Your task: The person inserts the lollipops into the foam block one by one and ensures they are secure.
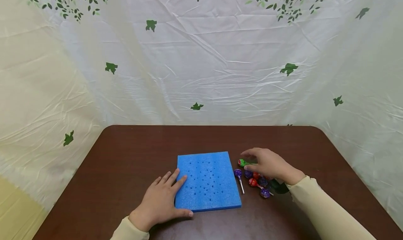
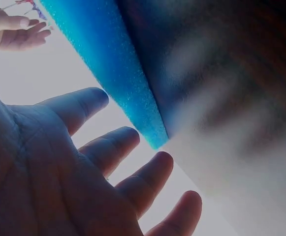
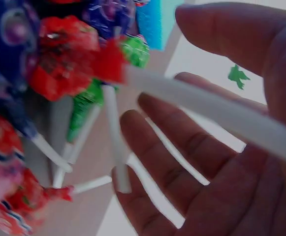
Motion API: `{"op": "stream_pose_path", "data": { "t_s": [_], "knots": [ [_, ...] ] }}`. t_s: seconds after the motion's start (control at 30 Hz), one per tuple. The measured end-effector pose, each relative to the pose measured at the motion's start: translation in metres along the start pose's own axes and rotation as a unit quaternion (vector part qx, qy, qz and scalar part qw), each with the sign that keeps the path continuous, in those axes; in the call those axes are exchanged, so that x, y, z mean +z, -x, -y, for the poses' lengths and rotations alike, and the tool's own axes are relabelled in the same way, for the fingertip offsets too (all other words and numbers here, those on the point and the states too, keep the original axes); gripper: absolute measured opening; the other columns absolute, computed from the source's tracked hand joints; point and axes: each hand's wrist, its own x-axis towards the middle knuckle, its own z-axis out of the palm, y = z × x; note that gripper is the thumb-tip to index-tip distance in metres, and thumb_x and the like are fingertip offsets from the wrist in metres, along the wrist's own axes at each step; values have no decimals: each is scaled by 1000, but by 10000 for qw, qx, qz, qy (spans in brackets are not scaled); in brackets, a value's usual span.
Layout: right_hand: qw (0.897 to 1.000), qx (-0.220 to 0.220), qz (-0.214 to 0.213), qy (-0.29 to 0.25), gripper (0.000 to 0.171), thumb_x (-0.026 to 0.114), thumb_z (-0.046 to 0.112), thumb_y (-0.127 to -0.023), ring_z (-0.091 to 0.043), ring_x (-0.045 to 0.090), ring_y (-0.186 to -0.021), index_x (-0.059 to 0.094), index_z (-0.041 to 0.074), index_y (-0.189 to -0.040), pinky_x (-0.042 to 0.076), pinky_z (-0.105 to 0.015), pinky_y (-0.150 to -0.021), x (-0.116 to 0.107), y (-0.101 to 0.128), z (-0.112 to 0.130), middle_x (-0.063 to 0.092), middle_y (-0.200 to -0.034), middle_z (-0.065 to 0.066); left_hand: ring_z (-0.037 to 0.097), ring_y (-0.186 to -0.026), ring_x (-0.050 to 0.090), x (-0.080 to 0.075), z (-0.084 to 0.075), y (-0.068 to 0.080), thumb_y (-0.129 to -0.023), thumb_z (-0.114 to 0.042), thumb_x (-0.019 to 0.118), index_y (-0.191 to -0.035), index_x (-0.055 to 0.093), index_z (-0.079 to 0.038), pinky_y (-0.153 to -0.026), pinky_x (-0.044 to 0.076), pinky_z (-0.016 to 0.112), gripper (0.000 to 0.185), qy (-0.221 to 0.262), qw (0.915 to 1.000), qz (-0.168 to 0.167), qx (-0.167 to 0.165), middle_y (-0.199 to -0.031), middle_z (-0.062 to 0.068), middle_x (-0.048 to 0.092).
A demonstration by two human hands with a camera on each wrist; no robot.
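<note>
Curtain: pale, leaf-printed, hanging behind the desk and along both sides.
Desk: dark brown, far corners rounded; brown surface stretches from the far edge to the foam, with more room left and right.
Foam: blue slab pierced with small holes, flat near mid-desk; almost square, its near edge slightly skewed in the head view.
Left hand: spread, gripping nothing, fingertips at the foam's left edge, thumb by its near left corner.
Right hand: loose, grasping nothing, over the pile; thumb and fingers flank the green lolly.
Pile: red and purple lollies right of the foam, sticks aimed several ways.
Purple lolly: between foam and pile, head far, stick toward the near edge, slightly right.
Green lolly: pile's far end, head left, stick right.
Wrappers: patterned; wording too blurred to read.
</note>
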Motion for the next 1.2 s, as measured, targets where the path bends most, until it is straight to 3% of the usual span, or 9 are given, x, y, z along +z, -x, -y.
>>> {"op": "stream_pose_path", "data": {
  "t_s": [0.4, 0.63, 1.2],
  "knots": [
    [9996, -51, 142, 236, 35, 75, 18, -90, -25, 66, -102, 69, 8, -123, 54, -47, -84, 2, -10, 4, 68, -116, -5, 39, -143, 32, 4, 4, 3, -72, -89, 53, -155, 40, -18, -109, 32, 60, 109, 27, 10000, -66, -4, -160, 13, 29],
    [9992, 173, 313, 180, 31, 77, 19, -89, -20, 66, -98, 71, 13, -119, 55, -45, -82, 12, -14, 0, 69, -109, 2, 38, -143, 32, 7, 5, 3, -72, -89, 53, -154, 41, -19, -109, 32, 59, 108, 23, 9999, -155, 34, -160, 13, 29],
    [9994, 90, 23, 323, 23, 78, 19, -88, -16, 64, -91, 74, 17, -110, 55, -44, -77, 25, -15, -8, 68, -102, 5, 37, -143, 32, 11, 8, 0, -73, -87, 55, -153, 43, -17, -109, 32, 59, 107, 6, 9996, -260, 101, -160, 13, 30]
  ]
}}
